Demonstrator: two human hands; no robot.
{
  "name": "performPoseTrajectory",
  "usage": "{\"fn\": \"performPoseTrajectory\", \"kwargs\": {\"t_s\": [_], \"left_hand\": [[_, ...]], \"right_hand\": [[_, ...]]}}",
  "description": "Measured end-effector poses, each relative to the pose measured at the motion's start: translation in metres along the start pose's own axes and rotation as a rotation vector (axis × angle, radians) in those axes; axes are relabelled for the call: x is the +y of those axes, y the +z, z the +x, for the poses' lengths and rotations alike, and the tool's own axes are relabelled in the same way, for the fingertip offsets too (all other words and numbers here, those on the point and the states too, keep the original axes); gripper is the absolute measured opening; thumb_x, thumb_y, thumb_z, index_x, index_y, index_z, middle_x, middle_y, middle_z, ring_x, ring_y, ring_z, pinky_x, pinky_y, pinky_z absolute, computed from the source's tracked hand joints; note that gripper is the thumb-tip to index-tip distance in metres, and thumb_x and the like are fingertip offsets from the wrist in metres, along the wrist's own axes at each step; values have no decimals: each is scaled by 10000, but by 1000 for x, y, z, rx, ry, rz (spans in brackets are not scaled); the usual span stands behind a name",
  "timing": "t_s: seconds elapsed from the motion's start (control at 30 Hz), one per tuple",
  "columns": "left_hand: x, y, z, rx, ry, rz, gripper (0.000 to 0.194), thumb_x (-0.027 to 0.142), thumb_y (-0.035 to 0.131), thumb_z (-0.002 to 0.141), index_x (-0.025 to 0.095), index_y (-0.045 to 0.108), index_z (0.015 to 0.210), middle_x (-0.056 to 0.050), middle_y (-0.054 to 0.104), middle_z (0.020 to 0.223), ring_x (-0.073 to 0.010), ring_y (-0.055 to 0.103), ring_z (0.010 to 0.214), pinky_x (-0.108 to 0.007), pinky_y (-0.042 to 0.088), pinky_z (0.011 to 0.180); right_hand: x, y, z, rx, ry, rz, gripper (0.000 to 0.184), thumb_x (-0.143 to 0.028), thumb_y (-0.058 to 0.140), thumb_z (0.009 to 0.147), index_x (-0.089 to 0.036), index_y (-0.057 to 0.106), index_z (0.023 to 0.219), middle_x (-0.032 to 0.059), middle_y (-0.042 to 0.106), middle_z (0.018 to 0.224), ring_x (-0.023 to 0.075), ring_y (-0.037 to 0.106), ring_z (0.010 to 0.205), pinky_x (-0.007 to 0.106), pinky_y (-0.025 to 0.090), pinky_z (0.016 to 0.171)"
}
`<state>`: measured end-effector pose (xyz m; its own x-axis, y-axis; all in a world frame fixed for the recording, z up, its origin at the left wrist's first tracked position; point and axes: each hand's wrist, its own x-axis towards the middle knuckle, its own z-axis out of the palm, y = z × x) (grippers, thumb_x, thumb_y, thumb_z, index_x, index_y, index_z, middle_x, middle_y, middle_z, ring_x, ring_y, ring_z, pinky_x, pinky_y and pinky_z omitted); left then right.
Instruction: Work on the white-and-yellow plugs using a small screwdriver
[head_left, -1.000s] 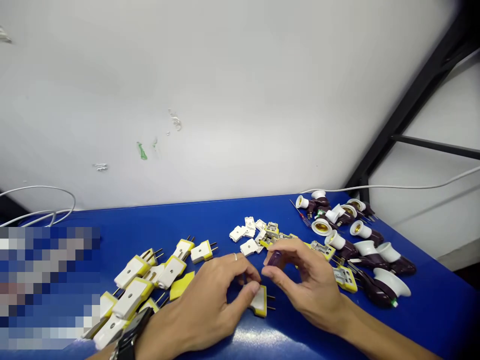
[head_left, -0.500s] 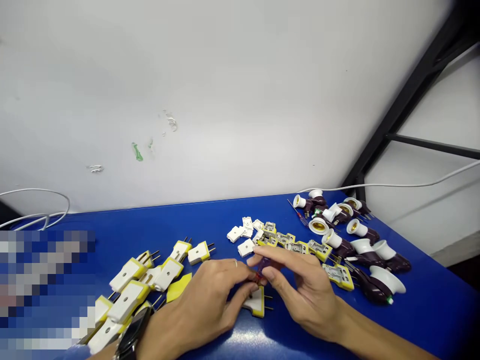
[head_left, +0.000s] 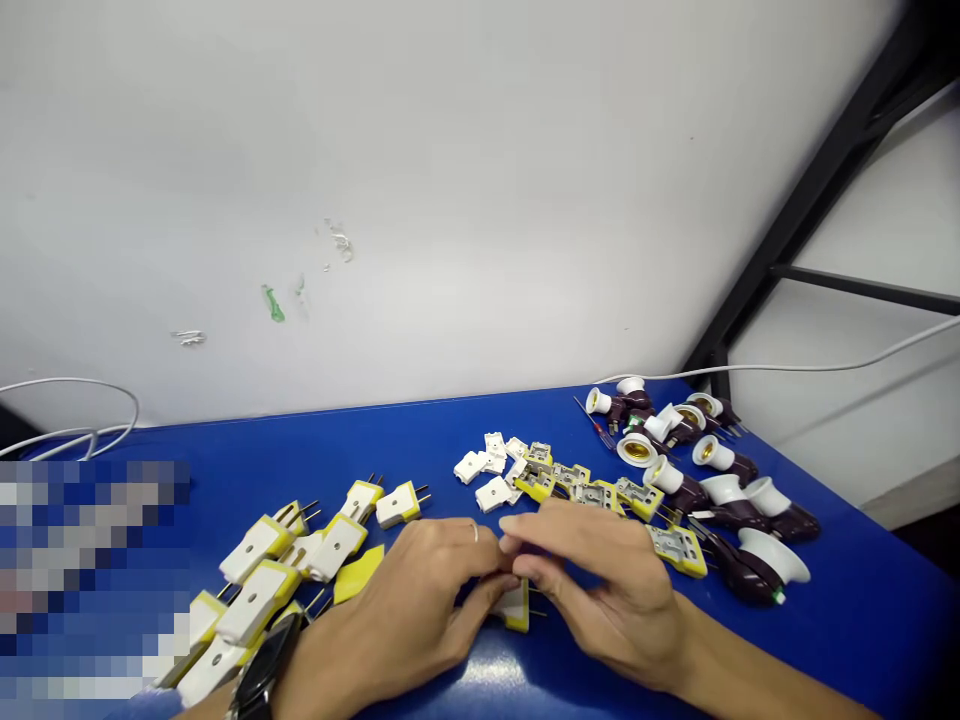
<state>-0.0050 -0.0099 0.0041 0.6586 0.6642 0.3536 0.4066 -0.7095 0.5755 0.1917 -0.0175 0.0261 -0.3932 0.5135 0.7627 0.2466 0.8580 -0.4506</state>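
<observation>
My left hand and my right hand meet at the fingertips over a white-and-yellow plug on the blue table. The plug's pins point right, and my fingers cover its upper part. The thumb and fingers of my right hand are closed round a small screwdriver, whose purple-red handle showed a moment ago and is now almost wholly hidden. My left fingers are pinched together at the same spot; what lies between them is hidden. A yellow plug piece lies beside my left hand.
Assembled plugs are heaped at left. White covers and open plug halves with metal contacts lie behind my hands. At right are maroon-and-white lamp sockets and another screwdriver. A white wall stands behind the table.
My right fingers have turned and lowered over the screwdriver, so its handle is now covered. My left hand has barely moved. The other parts lie as before.
</observation>
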Motion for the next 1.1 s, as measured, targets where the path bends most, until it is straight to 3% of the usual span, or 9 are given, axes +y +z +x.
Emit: {"fn": "performPoseTrajectory", "kwargs": {"t_s": [0.13,0.2,0.33,0.43,0.53,0.7,0.9,1.1], "left_hand": [[-2,0,1,25,15,-13,186,222,526,987,200,684,890,-31,712,776,-153,636,683,-250,426,638],[-4,1,0,32,44,-7,197,215,524,991,193,682,876,-38,719,779,-154,643,680,-248,425,634],[-5,1,-1,28,87,31,281,205,450,1030,187,661,845,-37,697,744,-155,628,684,-250,415,635],[-3,-5,1,-40,69,56,255,221,468,1032,201,669,876,-24,693,788,-154,614,714,-253,404,649],[1,-14,3,-145,12,145,58,276,664,934,220,680,939,-19,701,905,-189,620,846,-287,407,742],[0,-12,6,-276,-7,273,108,307,690,925,233,682,846,5,699,838,-203,597,838,-334,365,768],[0,2,1,-217,-126,328,165,362,693,904,212,664,842,-30,689,854,-236,599,831,-335,370,730],[-1,6,0,-95,-70,140,228,317,544,1004,192,665,857,-36,706,804,-189,638,734,-277,385,646]], "right_hand": [[-1,1,2,37,-4,8,231,-226,693,923,-259,711,1151,10,746,719,163,682,590,272,577,594],[0,0,1,30,-20,19,313,-260,705,916,-254,680,1229,29,766,785,178,712,661,281,596,641],[0,-1,0,-37,-24,36,364,-158,603,947,-227,621,1303,65,784,917,182,713,717,299,595,672],[-2,-3,2,-85,46,44,202,-151,593,946,-216,683,1115,46,756,792,169,661,619,289,553,592],[-6,-4,5,-119,94,37,125,-172,580,952,-212,696,974,34,728,724,163,639,592,286,531,571],[-11,-2,6,-63,126,-16,89,-206,638,930,-210,697,864,8,674,628,142,591,528,267,494,528],[-11,4,0,61,101,2,96,-213,772,848,-202,676,853,-3,694,630,130,614,515,240,503,515],[-5,5,-4,95,161,4,115,-229,795,823,-207,684,839,0,737,664,128,647,509,218,536,513]]}}
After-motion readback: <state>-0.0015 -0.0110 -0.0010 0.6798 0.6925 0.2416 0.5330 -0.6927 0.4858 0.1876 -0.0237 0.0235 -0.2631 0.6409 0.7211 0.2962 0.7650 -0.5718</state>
